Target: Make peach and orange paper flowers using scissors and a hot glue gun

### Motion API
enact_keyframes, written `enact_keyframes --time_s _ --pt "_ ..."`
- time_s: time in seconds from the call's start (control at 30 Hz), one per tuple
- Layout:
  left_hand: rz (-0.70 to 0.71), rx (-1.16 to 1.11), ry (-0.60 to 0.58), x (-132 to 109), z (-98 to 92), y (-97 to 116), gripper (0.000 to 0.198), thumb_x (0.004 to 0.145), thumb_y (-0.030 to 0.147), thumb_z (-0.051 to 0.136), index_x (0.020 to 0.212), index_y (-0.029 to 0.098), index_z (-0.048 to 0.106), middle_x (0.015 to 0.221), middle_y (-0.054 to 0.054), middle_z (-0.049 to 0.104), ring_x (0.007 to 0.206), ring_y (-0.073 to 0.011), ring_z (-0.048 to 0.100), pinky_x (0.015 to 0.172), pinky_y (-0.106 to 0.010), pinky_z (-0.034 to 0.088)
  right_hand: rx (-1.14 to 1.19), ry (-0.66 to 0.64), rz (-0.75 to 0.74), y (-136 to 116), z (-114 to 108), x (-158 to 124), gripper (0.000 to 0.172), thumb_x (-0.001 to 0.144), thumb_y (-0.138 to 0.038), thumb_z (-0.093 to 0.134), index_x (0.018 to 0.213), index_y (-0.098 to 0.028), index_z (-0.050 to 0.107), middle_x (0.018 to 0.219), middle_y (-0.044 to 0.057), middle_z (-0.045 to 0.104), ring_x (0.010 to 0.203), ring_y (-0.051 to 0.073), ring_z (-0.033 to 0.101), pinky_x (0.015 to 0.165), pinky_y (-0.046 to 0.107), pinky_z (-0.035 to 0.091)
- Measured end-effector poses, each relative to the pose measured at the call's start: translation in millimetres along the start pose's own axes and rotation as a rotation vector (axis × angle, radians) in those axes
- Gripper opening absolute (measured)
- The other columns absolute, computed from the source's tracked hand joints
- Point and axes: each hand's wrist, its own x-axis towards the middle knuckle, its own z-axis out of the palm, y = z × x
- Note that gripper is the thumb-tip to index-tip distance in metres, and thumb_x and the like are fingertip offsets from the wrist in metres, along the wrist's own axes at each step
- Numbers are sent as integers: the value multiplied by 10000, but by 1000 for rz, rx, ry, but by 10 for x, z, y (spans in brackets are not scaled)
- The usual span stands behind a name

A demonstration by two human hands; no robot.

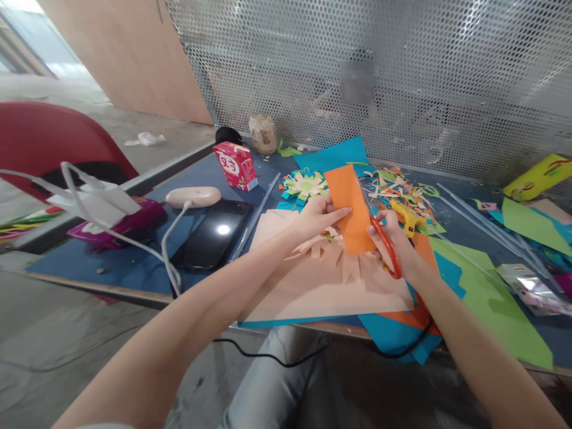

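Note:
My left hand [319,215] pinches the left side of an orange paper piece [346,202], held tilted above the table. My right hand [393,241] grips red-handled scissors [388,249], whose blades lie along the paper's right edge. Below both hands a peach sheet [286,292] rests on a blue sheet, with cut peach strips [351,262] on top. Just beyond the left hand sits a fringed paper flower [305,185] in green, cream and blue. A yellow glue gun [407,219] lies close behind the right hand, beside a heap of paper scraps [397,187].
To the left are a black phone [214,232], a pale oval device [193,197], a red box [236,165] and white chargers with cables [96,202]. Green sheets [496,298] and clear sticks [487,217] lie rightward. A perforated metal panel [286,65] stands behind the table.

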Motion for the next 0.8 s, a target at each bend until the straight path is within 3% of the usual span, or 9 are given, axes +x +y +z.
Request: enact_keyframes --time_s 0.37,0.8 --pt "-54 -1 -37 -13 12 -1 373 713 295 683 1020 120 564 902 -82 714 621 -121 656 467 -170 478 -31 38 0 18 -8 8 325 775 -435 527 892 -262 278 579 -106 370 298 57 308 291 212 270" --pt "-73 9 -59 -52 30 16 365 715 290 685 1024 123 586 942 -92 700 637 -111 649 509 -191 499 0 78 33 -6 -4 27 362 729 -442 563 879 -269 283 480 -113 342 313 84 316 302 214 261"
